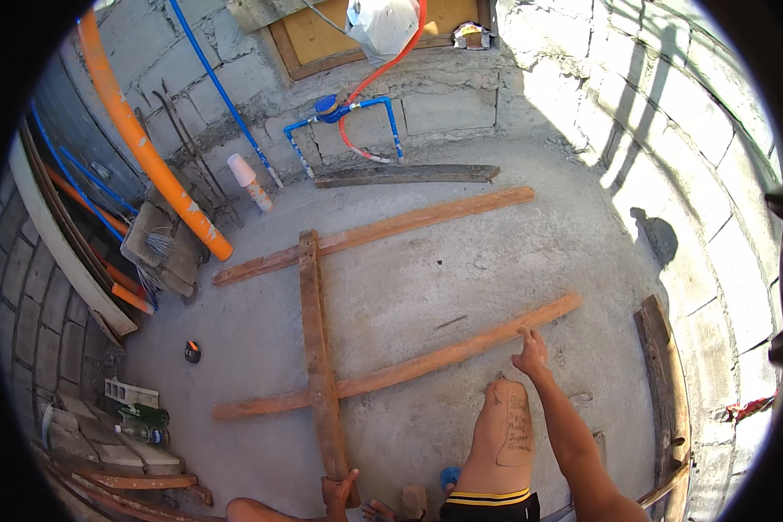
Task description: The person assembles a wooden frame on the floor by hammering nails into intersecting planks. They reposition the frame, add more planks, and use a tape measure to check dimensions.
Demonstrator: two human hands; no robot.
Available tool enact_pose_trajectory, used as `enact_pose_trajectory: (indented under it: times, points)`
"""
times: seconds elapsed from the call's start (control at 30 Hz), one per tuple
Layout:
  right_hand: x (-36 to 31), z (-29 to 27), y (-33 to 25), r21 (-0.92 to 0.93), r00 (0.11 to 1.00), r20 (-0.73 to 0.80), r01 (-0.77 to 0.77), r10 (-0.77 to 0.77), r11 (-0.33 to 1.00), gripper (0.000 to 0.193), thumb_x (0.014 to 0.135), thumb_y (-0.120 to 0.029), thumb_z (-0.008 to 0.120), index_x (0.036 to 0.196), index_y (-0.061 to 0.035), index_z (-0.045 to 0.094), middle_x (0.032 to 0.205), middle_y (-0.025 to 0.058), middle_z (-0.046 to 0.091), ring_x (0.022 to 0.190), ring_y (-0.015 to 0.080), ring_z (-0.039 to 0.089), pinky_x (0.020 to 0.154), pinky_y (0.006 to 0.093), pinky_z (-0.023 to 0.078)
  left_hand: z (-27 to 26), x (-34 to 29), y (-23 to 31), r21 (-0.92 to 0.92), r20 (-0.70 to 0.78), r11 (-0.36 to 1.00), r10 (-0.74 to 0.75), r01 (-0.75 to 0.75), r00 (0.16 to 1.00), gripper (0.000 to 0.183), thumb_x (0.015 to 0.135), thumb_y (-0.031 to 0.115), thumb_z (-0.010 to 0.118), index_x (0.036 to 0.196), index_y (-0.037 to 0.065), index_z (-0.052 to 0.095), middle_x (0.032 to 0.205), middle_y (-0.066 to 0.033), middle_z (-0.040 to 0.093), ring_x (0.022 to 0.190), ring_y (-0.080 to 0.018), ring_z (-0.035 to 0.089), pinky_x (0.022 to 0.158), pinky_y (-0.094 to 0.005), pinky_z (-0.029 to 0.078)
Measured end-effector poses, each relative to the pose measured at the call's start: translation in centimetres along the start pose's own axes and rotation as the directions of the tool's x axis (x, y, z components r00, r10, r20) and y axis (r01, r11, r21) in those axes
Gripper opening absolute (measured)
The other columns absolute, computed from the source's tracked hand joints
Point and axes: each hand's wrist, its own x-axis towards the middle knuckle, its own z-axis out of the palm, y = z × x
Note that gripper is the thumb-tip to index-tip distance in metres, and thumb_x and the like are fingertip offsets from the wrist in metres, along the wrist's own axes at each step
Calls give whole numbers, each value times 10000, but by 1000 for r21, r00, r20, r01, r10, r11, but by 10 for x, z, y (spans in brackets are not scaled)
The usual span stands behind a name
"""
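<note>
Seemingly aligning crosspiece (315, 322)
Left hand (337, 494) is gripping its near end; rightward, half-open right hand (530, 353) is touching beam (435, 359); squaring seems needed next.

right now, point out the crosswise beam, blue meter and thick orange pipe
Crosswise beam (319, 348), head view, upper face
Blue meter (327, 109), head view, body
Thick orange pipe (137, 143), head view, middle

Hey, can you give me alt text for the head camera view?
A person's left hand holds the near end of a wooden beam lying across two planks on a concrete floor, while their right hand is at the nearer plank. An orange pipe leans at the left, and blue piping stands by the block wall beyond.
</note>
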Motion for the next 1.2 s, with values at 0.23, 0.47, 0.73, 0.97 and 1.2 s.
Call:
enact_pose_trajectory:
  times: [0.23,0.47,0.73,0.97,1.2]
  points:
    - [56,21,-18,-452,869,391,468,-303,760,750,690,-142,807,1374,-175,504,1324,144,499,1250,359,485,1057,522,386,-16,-60,44,17,-191,997,72,-70,979,813,635,549,851,1124,-49,598,1077,-266,673,1007,-412,665,881,-479,517]
    - [37,24,9,-410,892,386,396,-237,822,560,702,-134,802,1224,-160,601,1158,142,559,1112,347,557,952,494,470,2,-66,54,97,-245,995,-12,37,970,715,655,502,825,1124,4,615,1059,-243,692,1011,-420,662,894,-502,507]
    - [25,23,7,-388,942,237,315,-237,866,545,802,-59,705,1322,-174,587,1326,111,540,1326,379,441,983,564,465,9,13,2,-235,158,835,538,-497,828,828,739,387,858,1352,-50,515,1275,-218,618,1151,-344,585,987,-436,472]
    - [-19,0,22,32,968,-199,-150,154,988,522,793,-191,768,1284,-129,605,1274,158,599,1261,356,519,968,496,491,-1,36,22,688,-68,655,487,-313,871,995,772,741,658,1376,-40,531,1384,-327,510,1252,-428,525,1063,-507,428]
    - [-288,-69,125,275,727,-364,-514,583,813,361,769,-137,781,1105,-55,679,1100,183,682,1034,373,648,887,434,518,8,46,46,-83,273,837,541,-541,796,828,702,435,793,1309,-59,521,1238,-260,606,1114,-374,615,954,-453,501]
